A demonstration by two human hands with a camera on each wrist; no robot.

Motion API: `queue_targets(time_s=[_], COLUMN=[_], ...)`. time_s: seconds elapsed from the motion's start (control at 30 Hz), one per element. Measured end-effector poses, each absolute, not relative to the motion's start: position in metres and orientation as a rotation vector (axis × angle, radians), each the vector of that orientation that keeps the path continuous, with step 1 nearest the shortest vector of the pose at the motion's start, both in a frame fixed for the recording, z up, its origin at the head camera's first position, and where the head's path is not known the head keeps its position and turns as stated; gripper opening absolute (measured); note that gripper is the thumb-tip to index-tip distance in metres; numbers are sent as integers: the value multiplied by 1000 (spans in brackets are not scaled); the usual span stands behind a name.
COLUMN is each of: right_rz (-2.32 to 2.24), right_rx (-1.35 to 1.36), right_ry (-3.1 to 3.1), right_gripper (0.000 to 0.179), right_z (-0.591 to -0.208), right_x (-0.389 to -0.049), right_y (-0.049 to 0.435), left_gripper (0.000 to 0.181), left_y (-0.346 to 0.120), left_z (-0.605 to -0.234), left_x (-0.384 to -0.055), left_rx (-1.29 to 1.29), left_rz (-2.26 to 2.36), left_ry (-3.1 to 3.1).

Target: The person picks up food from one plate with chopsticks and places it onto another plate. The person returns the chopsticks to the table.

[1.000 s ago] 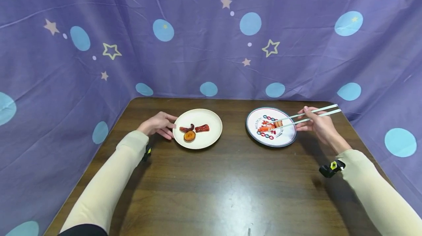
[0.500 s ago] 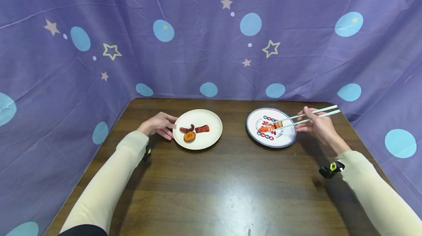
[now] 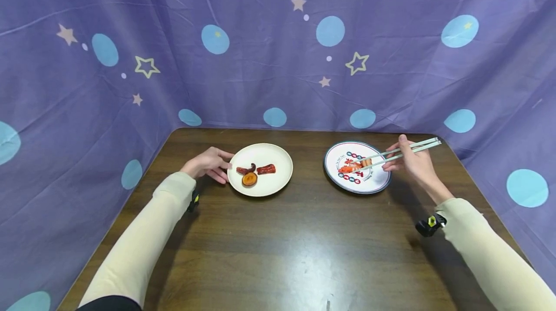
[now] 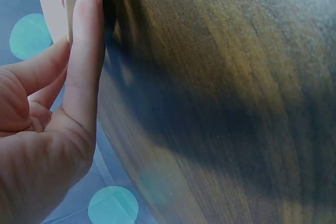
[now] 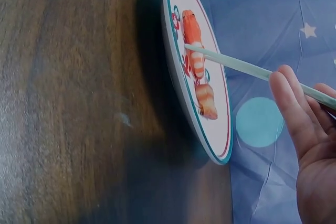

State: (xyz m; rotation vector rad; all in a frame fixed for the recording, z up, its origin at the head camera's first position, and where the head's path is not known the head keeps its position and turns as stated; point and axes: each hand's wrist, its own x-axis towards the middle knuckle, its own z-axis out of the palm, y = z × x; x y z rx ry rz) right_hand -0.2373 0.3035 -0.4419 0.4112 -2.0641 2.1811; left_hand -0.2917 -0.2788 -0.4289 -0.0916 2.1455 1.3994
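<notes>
My left hand (image 3: 208,163) holds the left rim of a cream plate (image 3: 278,183), thumb and fingers at its edge. On that plate lie a round orange-brown slice (image 3: 249,179), a curled dark-red piece resembling an octopus tentacle (image 3: 245,170) and a reddish-brown strip (image 3: 266,169). My right hand (image 3: 412,161) grips pale green chopsticks (image 3: 417,147) over a white, blue-rimmed plate (image 3: 336,156). Their tips reach to an orange-and-white shrimp (image 3: 350,168), one overlapping it in the right wrist view. Beside the shrimp sits a striped brown piece (image 5: 206,100).
Both plates stand toward the back of a brown wooden table (image 3: 260,248), with a gap between them. A purple curtain (image 3: 269,69) with stars and blue dots hangs behind and at both sides. Each forearm wears a black wrist device (image 3: 431,224).
My right hand has shifted slightly left, and the rear ends of the chopsticks have drawn closer together. The left hand and both plates stay where they were.
</notes>
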Motion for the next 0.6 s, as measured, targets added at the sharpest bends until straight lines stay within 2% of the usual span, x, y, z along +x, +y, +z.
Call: queue_targets(time_s=[0.17,0.47,0.6], right_rz=[2147,2236,2246], right_rx=[415,400,398], right_ry=[-2082,-1959,-1980], right_gripper=[69,55,55], right_z=[-442,-442,-442], right_x=[-236,-233,-234], right_y=[299,303,306], left_gripper=[62,61,60], left_y=[-278,-279,-279], left_z=[-429,-430,-429], left_x=[-290,-290,-290], left_rx=[-92,-97,-97], left_rz=[1399,1401,1398], left_ry=[2144,2144,2145])
